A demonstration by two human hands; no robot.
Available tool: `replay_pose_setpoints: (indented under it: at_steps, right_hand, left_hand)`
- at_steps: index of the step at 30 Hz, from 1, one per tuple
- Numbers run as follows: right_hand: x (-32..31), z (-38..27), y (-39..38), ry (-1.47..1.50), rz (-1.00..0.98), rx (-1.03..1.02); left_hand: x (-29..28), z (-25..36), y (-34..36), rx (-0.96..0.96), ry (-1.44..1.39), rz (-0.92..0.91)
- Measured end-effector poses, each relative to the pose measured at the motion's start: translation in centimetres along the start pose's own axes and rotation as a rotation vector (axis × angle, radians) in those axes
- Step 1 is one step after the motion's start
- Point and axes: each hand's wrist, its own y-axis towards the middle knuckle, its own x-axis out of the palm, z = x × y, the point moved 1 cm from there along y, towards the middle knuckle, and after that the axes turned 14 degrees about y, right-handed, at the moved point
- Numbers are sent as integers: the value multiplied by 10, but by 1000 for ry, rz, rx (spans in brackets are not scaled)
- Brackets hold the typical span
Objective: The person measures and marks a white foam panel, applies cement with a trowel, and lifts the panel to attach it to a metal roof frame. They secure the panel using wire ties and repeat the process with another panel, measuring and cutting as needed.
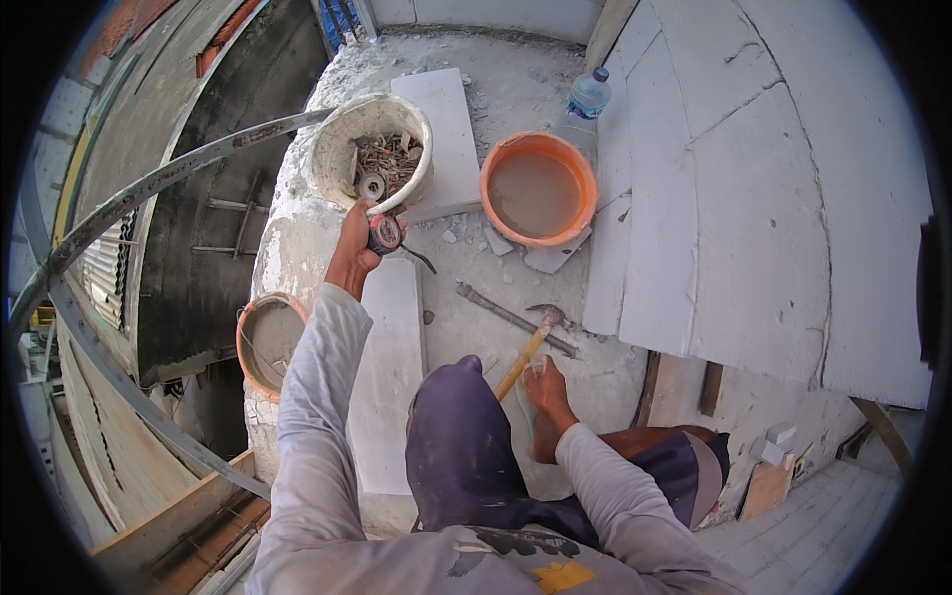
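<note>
My left hand (pixel 353 248) is closed around a red and black tape measure (pixel 385 234), whose dark strap hangs to the right. It is at the near rim of a whitish bucket (pixel 323 159) that holds many nails or screws (pixel 382 164) and a round roll (pixel 372 186). My right hand (pixel 551 393) is low, in front of my bent leg, its fingers drawn together; a small pale bit shows at the fingertips, too small to name. Just left of those fingers lies a hammer (pixel 526 359) with a wooden handle, its head resting by a dark metal bar (pixel 511 315).
An orange bucket (pixel 587 203) of grey water or slurry stands ahead, beside a water bottle (pixel 589 94). Another orange bucket (pixel 241 342) sits at the left ledge, near a drop. White blocks (pixel 387 397) lie on the floor. A block wall (pixel 734 198) rises right; a curved metal strip (pixel 149 183) crosses left.
</note>
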Motion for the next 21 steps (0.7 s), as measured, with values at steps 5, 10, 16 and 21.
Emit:
replay_pose_setpoints:
  at_steps: [5, 10, 16, 21]
  right_hand:
    - [10, -53, 3, -10, -37, -204]
    - [0, -98, -28, 162, -211, -74]
    - [-58, -183, -128, 320, -414, -134]
    - [-145, -167, -188, 144, -254, -32]
  left_hand:
    - [-6, 24, -24, -22, 22, 1]
    - [57, 52, 27, 21, 60, -66]
    - [161, 97, 156, 42, 78, -145]
    - [261, 54, 257, 2, 225, -122]
